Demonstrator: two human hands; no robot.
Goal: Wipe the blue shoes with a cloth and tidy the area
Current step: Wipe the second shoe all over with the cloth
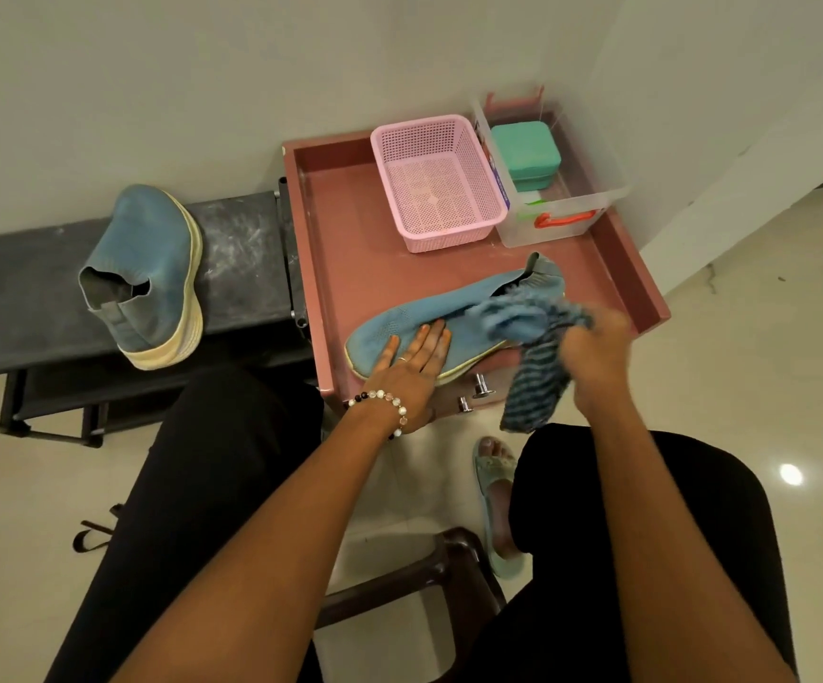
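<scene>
Left hand [412,359] fingers flat, pressing shoe [448,320] on pink tray [345,229]; right hand [594,350], blurred, grips cloth [537,357] at heel. I judge wiping underway; next, second shoe [145,273] on bench [20,288].

Showing knit, plastic and gloss

Looking matt-knitted: blue shoe [429,317]; fuzzy striped cloth [537,367]; perforated plastic pink basket [436,182]; shining glossy floor tiles [769,386].

Left hand [414,359] presses blue shoe [429,320]; blurred right hand [596,350] apparently grips cloth [535,386].
</scene>
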